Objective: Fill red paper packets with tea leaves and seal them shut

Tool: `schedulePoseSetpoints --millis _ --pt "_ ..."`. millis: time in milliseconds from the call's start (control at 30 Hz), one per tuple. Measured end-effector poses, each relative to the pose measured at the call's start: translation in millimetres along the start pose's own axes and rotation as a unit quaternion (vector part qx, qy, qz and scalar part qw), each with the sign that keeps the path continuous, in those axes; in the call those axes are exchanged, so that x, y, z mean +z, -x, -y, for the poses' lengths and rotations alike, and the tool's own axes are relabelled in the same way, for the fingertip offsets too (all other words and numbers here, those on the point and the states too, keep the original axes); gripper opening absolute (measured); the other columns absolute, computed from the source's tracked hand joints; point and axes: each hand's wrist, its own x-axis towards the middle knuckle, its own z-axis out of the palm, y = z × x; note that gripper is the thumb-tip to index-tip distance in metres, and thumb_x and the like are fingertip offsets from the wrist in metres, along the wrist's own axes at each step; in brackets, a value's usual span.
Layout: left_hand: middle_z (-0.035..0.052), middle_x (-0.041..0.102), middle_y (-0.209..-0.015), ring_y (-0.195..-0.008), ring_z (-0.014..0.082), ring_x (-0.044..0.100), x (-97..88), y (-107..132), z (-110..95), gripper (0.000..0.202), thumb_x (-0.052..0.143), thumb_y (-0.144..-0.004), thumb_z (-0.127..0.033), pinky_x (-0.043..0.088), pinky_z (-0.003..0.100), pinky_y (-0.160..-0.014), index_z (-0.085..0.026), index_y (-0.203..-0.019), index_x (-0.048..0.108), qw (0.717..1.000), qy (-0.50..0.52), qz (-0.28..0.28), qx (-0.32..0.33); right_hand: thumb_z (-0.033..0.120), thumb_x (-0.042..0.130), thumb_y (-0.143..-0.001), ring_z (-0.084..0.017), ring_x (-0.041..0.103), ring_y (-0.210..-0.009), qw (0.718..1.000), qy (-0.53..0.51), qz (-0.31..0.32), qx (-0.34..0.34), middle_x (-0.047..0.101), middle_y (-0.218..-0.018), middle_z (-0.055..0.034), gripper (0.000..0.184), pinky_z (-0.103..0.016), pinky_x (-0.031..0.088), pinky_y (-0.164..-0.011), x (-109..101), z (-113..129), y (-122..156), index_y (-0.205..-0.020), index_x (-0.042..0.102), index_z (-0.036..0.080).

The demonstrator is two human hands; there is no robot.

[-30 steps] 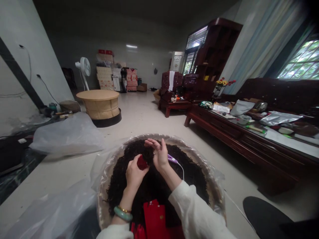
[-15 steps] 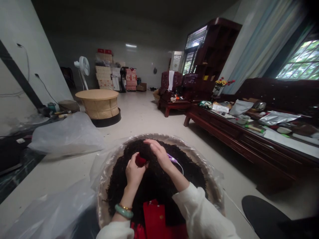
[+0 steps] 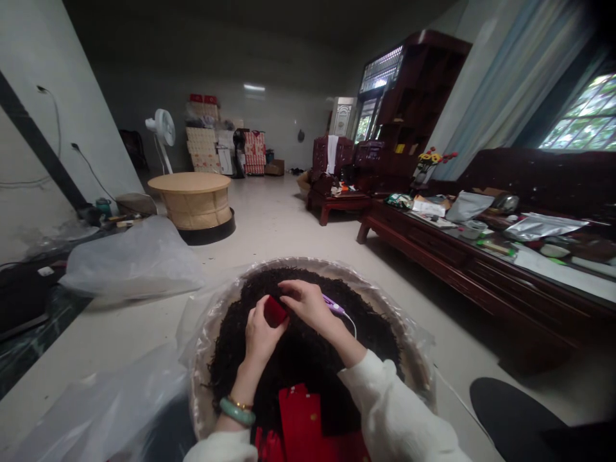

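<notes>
- Head view: the left hand (image 3: 260, 335) has its fingers closed around a small red pouch (image 3: 276, 312), held tilted above the dark leaves (image 3: 378, 343) in a round, plastic-lined basket (image 3: 198, 378).
- The right hand (image 3: 310, 307) is just beside the pouch's top, its fingers half curled, thumb slightly apart; whether it touches the pouch or holds any leaves, I cannot tell.
- A purple tool (image 3: 333, 305) with a white cord lies beside the right hand, partly hidden by it; red packets (image 3: 301, 417) lie at the basket's near side.
- The step in hand seems to be work at the pouch's top, left hand steadying, right attending.
- Next calls, I judge, for a firm left grip and careful right fingers.
</notes>
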Motion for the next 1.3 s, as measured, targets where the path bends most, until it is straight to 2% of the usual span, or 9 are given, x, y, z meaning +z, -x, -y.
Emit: schedulePoseSetpoints --millis 200,367,533,767,900,1067,1133,1200,1300 --pt "0.008 0.064 -0.101 -0.088 0.0215 0.064 1.3 2 0 0.055 0.072 -0.068 -0.028 0.052 0.035 -0.079 -0.02 -0.118 0.052 1.0 0.007 0.008 -0.004 0.013 0.061 -0.078 -0.016 0.062 -0.083 0.998 0.042 0.026 -0.03 0.069 -0.096 -0.0054 0.026 -0.029 0.049 -0.076 5 9 5 -0.102 0.066 0.019" --pt "0.0068 0.064 -0.099 -0.089 0.0218 0.064 0.9 3 1 0.046 0.069 -0.069 -0.029 0.052 0.035 -0.077 -0.022 -0.111 0.053 1.0 0.017 -0.002 -0.001 0.014 0.059 -0.082 -0.019 0.053 -0.082 0.985 0.15 0.058 -0.068 0.069 -0.084 -0.005 0.02 -0.031 0.045 -0.074 3 15 14 -0.1 0.066 0.018" --pt "0.0091 0.061 -0.099 -0.088 0.0233 0.063 0.7 6 -3 0.049 0.07 -0.067 -0.031 0.052 0.038 -0.077 -0.02 -0.112 0.053 1.0 0.004 -0.017 -0.002 0.019 0.06 -0.083 -0.022 0.048 -0.085 0.96 0.271 0.049 -0.054 0.066 -0.089 -0.0094 0.018 -0.035 0.043 -0.076 8 14 14 -0.1 0.065 0.014" --pt "0.0096 0.059 -0.094 -0.085 0.0256 0.061 2.1 9 -3 0.06 0.071 -0.064 -0.028 0.052 0.04 -0.075 -0.018 -0.12 0.052 0.997 -0.048 -0.059 0.006 0.027 0.066 -0.08 -0.025 0.046 -0.088 0.94 0.339 0.019 -0.027 0.06 -0.09 -0.0098 0.015 -0.036 0.042 -0.072 20 9 19 -0.091 0.067 0.017" --pt "0.0107 0.063 -0.099 -0.096 0.0286 0.06 -3.3 6 0 0.06 0.074 -0.058 -0.026 0.05 0.043 -0.083 -0.019 -0.115 0.055 0.999 -0.011 -0.036 0.008 0.026 0.063 -0.083 -0.022 0.049 -0.085 0.944 0.32 0.052 -0.059 0.062 -0.083 -0.0078 0.011 -0.033 0.04 -0.07 22 3 23 -0.081 0.07 0.018" --pt "0.005 0.069 -0.097 -0.086 0.0214 0.066 -14.2 0 5 0.051 0.073 -0.062 -0.031 0.052 0.036 -0.081 -0.019 -0.109 0.054 0.979 0.142 0.145 -0.03 0.022 0.058 -0.087 -0.014 0.056 -0.072 0.98 0.181 0.077 -0.034 0.063 -0.077 -0.0038 0.014 -0.025 0.041 -0.064 9 -9 17 -0.085 0.071 0.018" --pt "0.0051 0.07 -0.097 -0.088 0.021 0.067 -14.4 0 5 0.05 0.072 -0.063 -0.029 0.052 0.035 -0.082 -0.019 -0.109 0.054 0.97 0.164 0.179 -0.028 0.02 0.057 -0.087 -0.012 0.057 -0.069 0.99 0.125 0.066 -0.017 0.063 -0.074 -0.0028 0.015 -0.023 0.042 -0.064 5 -14 14 -0.083 0.072 0.017" --pt "0.0079 0.068 -0.106 -0.098 0.0231 0.065 -11.2 3 4 0.059 0.073 -0.062 -0.028 0.051 0.037 -0.087 -0.019 -0.116 0.051 0.98 0.135 0.143 -0.006 0.017 0.057 -0.087 -0.012 0.058 -0.067 0.994 0.098 0.043 0.001 0.063 -0.071 -0.0026 0.017 -0.023 0.042 -0.064 5 -18 13 -0.079 0.072 0.017" --pt "0.0126 0.063 -0.117 -0.109 0.0275 0.06 -3.1 9 2 0.067 0.073 -0.064 -0.03 0.047 0.043 -0.093 -0.019 -0.124 0.047 0.998 0.037 0.033 0.038 0.014 0.056 -0.086 -0.013 0.058 -0.067 0.995 0.096 0.022 0.015 0.064 -0.072 -0.0031 0.016 -0.024 0.044 -0.066 9 -19 16 -0.081 0.072 0.017"
